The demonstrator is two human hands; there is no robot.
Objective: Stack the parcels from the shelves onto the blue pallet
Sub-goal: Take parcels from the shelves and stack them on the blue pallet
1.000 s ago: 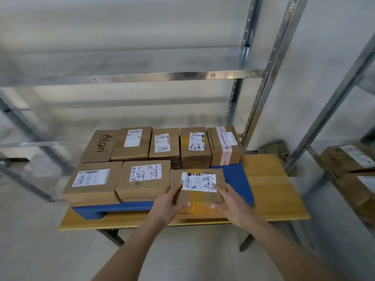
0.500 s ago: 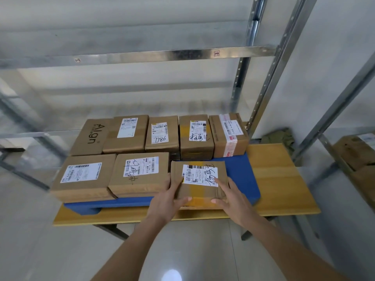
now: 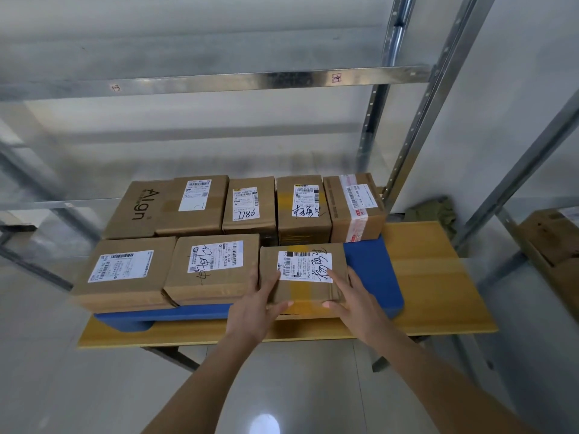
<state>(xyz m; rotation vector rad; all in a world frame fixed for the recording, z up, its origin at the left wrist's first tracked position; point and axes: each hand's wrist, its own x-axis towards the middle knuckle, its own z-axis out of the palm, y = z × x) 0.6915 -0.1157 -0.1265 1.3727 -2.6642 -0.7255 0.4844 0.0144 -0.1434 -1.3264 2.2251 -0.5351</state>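
A small brown parcel (image 3: pixel 305 289) with a white label and yellow tape rests on the blue pallet (image 3: pixel 372 270), third in the front row. My left hand (image 3: pixel 255 305) grips its left front corner and my right hand (image 3: pixel 352 296) grips its right side. Two wider parcels (image 3: pixel 125 274) lie to its left, the nearer one (image 3: pixel 213 267) touching it. Behind them a back row of several parcels (image 3: pixel 250 208) fills the pallet's far side. The pallet's right front corner is bare.
The pallet sits on a yellow wooden table (image 3: pixel 432 277). Bare metal shelves (image 3: pixel 219 79) rise behind it. A second rack at the right holds more brown parcels (image 3: pixel 554 242). A green cloth (image 3: pixel 434 211) lies by the wall. Glossy floor is below.
The parcel has slid back along the pallet, closing up against the neighbouring parcel on its left. Both hands stay on it. The camera has tilted up slightly.
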